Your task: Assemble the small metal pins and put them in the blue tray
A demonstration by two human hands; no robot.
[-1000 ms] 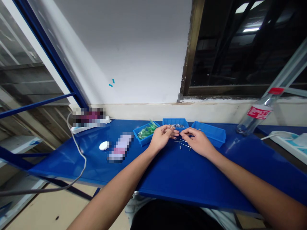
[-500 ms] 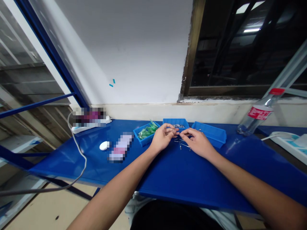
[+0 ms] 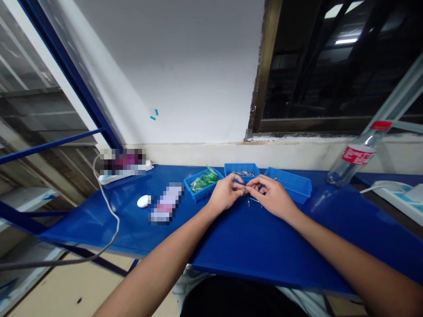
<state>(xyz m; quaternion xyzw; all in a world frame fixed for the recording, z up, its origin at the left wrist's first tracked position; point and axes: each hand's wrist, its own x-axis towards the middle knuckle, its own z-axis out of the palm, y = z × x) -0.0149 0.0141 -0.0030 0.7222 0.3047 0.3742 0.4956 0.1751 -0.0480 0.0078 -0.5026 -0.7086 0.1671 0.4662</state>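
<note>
My left hand (image 3: 227, 192) and my right hand (image 3: 268, 193) meet fingertip to fingertip over the blue table, both closed in a pinch. Something small and metallic shows between the fingertips, too small to make out. Thin metal pieces (image 3: 254, 200) lie on the table just under the hands. Behind my fingers stands a blue bin (image 3: 228, 168) with a pile of metal pieces in it. Left of my left hand, another blue bin (image 3: 197, 197) holds green packets (image 3: 206, 179). A third blue bin (image 3: 297, 181) is behind my right hand.
A phone-like blurred object (image 3: 167, 203) and a white oval item (image 3: 143, 201) lie on the left of the table (image 3: 244, 246). A power strip (image 3: 127, 172) with a cable is at the back left. A plastic bottle (image 3: 355, 158) leans at the right, near another power strip (image 3: 399, 200).
My hands have come together, their fingertips now touching and slightly lower. They cover more of the loose metal pieces on the table.
</note>
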